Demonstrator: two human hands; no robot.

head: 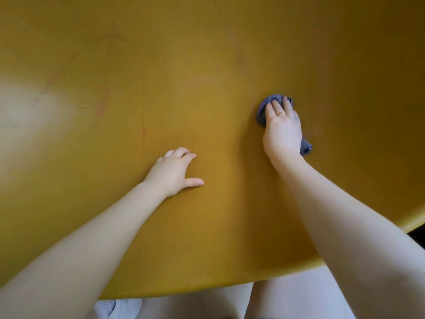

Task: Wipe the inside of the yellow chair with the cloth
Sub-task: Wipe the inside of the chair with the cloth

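The yellow chair (pixel 184 65) fills almost the whole view, and I look down into its smooth curved inside. My right hand (pixel 281 130) lies flat on a crumpled purple-grey cloth (pixel 263 110) and presses it against the chair's surface, right of centre. The cloth sticks out past the fingertips and below the heel of the hand. My left hand (pixel 174 172) rests on the chair surface near the middle, its fingers bent and its thumb spread out, holding nothing.
Faint reddish streaks (pixel 103 104) run across the left part of the chair's inside. The chair's front rim (pixel 230 287) curves along the bottom of the view. Below the rim I see my legs (pixel 287 300) and a bit of white fabric (pixel 115 307).
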